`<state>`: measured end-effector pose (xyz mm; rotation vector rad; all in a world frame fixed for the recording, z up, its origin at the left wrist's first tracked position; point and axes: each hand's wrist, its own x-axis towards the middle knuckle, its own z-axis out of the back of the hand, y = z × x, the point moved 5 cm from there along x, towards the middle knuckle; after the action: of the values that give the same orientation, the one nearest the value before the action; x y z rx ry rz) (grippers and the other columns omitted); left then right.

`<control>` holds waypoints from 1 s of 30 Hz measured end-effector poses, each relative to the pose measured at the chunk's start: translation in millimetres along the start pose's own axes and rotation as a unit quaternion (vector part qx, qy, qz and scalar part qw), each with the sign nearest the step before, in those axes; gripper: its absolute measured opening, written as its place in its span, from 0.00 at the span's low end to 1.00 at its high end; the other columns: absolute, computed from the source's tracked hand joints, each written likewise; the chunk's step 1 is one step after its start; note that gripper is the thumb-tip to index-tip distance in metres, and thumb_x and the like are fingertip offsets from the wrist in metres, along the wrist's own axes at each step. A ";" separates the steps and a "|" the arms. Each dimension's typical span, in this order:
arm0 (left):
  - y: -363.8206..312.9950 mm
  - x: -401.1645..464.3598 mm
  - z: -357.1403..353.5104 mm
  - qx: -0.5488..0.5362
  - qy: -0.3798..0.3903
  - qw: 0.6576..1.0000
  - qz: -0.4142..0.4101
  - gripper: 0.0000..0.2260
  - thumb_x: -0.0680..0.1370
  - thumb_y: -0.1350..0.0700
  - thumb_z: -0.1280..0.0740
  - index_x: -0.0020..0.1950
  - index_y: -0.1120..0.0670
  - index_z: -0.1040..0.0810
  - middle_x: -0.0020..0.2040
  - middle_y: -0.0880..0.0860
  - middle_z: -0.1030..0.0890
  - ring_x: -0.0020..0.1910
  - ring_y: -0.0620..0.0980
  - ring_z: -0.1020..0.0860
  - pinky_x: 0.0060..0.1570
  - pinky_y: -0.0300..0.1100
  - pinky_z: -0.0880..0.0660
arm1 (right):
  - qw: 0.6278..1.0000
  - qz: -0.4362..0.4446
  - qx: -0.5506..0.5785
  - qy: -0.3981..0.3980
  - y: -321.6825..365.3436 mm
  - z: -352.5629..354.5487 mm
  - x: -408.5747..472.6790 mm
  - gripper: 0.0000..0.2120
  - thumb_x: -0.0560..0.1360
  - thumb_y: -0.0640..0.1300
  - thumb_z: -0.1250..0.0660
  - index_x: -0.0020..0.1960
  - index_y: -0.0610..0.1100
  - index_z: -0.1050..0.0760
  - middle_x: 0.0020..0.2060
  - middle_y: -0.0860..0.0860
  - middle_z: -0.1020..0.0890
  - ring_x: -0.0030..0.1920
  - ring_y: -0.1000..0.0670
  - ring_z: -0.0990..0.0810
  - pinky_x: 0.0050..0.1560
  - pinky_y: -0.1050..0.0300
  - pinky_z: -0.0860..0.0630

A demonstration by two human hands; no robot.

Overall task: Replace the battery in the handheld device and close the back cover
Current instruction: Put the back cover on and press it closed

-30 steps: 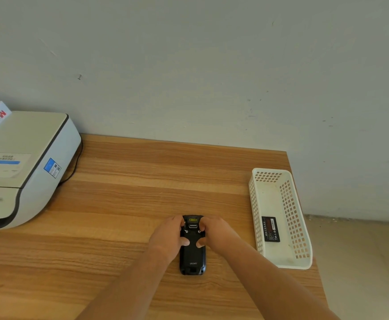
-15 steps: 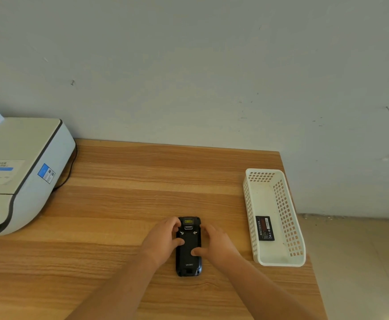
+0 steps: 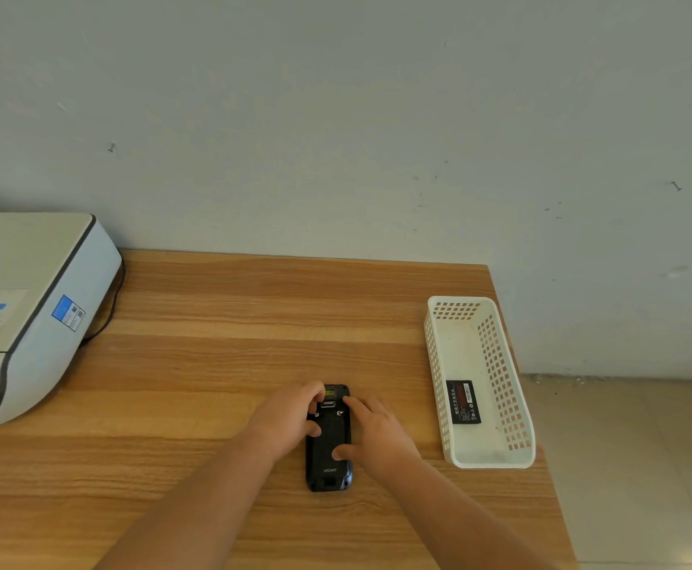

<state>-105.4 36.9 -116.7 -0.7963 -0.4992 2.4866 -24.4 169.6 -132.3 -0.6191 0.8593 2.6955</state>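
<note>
The handheld device (image 3: 328,446) reads "urovo" near its lower end (the battery (image 3: 463,402) label is too small to read).

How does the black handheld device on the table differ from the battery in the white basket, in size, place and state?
The handheld device is longer and thicker than the battery. The device lies face down on the wooden table, while the battery lies flat on the floor of the white basket. The left hand and right hand rest on the device; nothing touches the battery. Both are black, rectangular and point away from the person.
</note>
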 end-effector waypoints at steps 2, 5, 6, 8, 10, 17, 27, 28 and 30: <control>-0.2 2.4 0.5 -0.001 0.002 1.000 0.005 0.17 0.72 0.58 0.26 0.54 0.45 0.28 0.49 0.44 0.24 0.48 0.43 0.25 0.51 0.42 0.25 | 1.000 -0.003 0.000 -0.001 -0.2 -1.0 0.3 0.42 0.70 0.54 0.27 0.77 0.52 0.44 0.73 0.54 0.37 0.74 0.50 0.41 0.73 0.50 0.40; -0.1 4.5 -0.3 -0.005 0.006 1.000 0.011 0.16 0.71 0.59 0.26 0.52 0.46 0.28 0.47 0.44 0.24 0.47 0.44 0.25 0.50 0.42 0.25 | 1.000 -0.008 0.002 0.002 -0.6 -2.6 0.5 0.42 0.70 0.54 0.27 0.77 0.52 0.45 0.74 0.54 0.38 0.74 0.50 0.42 0.74 0.48 0.41; 0.1 5.0 -0.6 -0.009 0.006 1.000 0.015 0.16 0.71 0.59 0.26 0.52 0.46 0.28 0.47 0.44 0.24 0.47 0.43 0.25 0.50 0.42 0.25 | 1.000 -0.009 0.003 0.002 -0.7 -2.7 0.4 0.41 0.70 0.54 0.27 0.77 0.53 0.45 0.74 0.54 0.38 0.75 0.49 0.42 0.74 0.48 0.41; 1.4 5.8 -1.2 -0.016 0.005 1.000 0.026 0.15 0.71 0.59 0.26 0.52 0.46 0.28 0.47 0.45 0.24 0.46 0.44 0.25 0.49 0.42 0.25 | 1.000 -0.009 0.006 0.002 -0.1 -2.0 0.0 0.41 0.70 0.53 0.27 0.77 0.53 0.45 0.74 0.54 0.38 0.75 0.49 0.42 0.74 0.49 0.42; 3.1 6.1 -1.7 -0.027 0.008 0.999 0.035 0.15 0.71 0.60 0.26 0.51 0.47 0.27 0.46 0.45 0.23 0.45 0.44 0.24 0.47 0.41 0.25 | 1.000 -0.009 0.006 0.003 0.2 -1.4 -0.2 0.41 0.70 0.53 0.27 0.77 0.53 0.45 0.74 0.54 0.37 0.74 0.50 0.42 0.74 0.49 0.42; 7.4 -0.6 -4.2 -0.063 -0.018 0.997 0.050 0.16 0.71 0.59 0.25 0.53 0.47 0.27 0.46 0.45 0.24 0.45 0.43 0.24 0.48 0.40 0.25 | 1.000 -0.013 0.004 0.003 0.3 -0.1 -1.7 0.41 0.70 0.55 0.27 0.76 0.54 0.44 0.73 0.54 0.36 0.74 0.50 0.41 0.74 0.50 0.43; 26.4 -21.4 -13.6 -0.154 -0.061 0.972 0.169 0.12 0.73 0.49 0.26 0.47 0.50 0.26 0.43 0.47 0.23 0.41 0.44 0.24 0.39 0.39 0.29 | 0.994 -0.061 0.085 -0.029 0.0 1.2 -12.0 0.25 0.73 0.52 0.29 0.67 0.52 0.32 0.61 0.56 0.27 0.61 0.55 0.29 0.61 0.60 0.30; 28.3 -21.8 -14.9 -0.164 -0.050 0.968 0.183 0.11 0.74 0.48 0.27 0.47 0.51 0.26 0.44 0.47 0.22 0.42 0.45 0.24 0.40 0.39 0.27 | 0.986 -0.095 0.131 -0.029 -1.9 -0.4 -12.4 0.22 0.73 0.52 0.29 0.65 0.51 0.30 0.57 0.56 0.25 0.57 0.55 0.26 0.56 0.62 0.28; 30.1 -21.3 -17.4 -0.190 -0.030 0.959 0.207 0.11 0.75 0.47 0.28 0.47 0.51 0.26 0.44 0.49 0.21 0.42 0.47 0.22 0.44 0.42 0.23 | 0.958 -0.162 0.234 -0.027 -4.2 -3.1 -11.4 0.17 0.74 0.52 0.29 0.60 0.48 0.26 0.49 0.56 0.22 0.48 0.57 0.23 0.45 0.64 0.26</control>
<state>-89.3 4.1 -134.8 -1.0650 -0.9378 2.8463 -11.9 169.9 -131.4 -0.5172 1.2088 2.1039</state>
